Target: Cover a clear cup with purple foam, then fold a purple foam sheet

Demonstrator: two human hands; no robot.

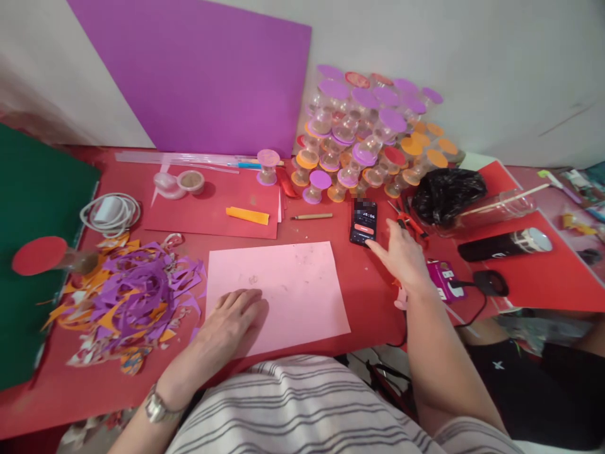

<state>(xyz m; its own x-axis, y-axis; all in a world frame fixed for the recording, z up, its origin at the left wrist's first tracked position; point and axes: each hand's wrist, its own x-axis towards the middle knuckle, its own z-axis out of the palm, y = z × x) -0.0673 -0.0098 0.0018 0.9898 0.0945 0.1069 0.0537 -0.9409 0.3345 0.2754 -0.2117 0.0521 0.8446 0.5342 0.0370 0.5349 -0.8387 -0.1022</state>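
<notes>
A pink sheet of paper lies on the red table in front of me. My left hand rests flat on its left part, fingers stretched out, holding nothing. To the right, my right hand reaches to a black phone with a lit screen; the thumb is at the phone's lower edge and the other fingers are apart. A wooden stick-like tool lies above the pink sheet. Left of it, a folded orange strip lies on a red sheet.
Stacked small hourglass shapes with coloured discs stand at the back. Paper scraps are heaped at left beside a coiled white cable. At right are a black bag, a black bottle and a purple socket box.
</notes>
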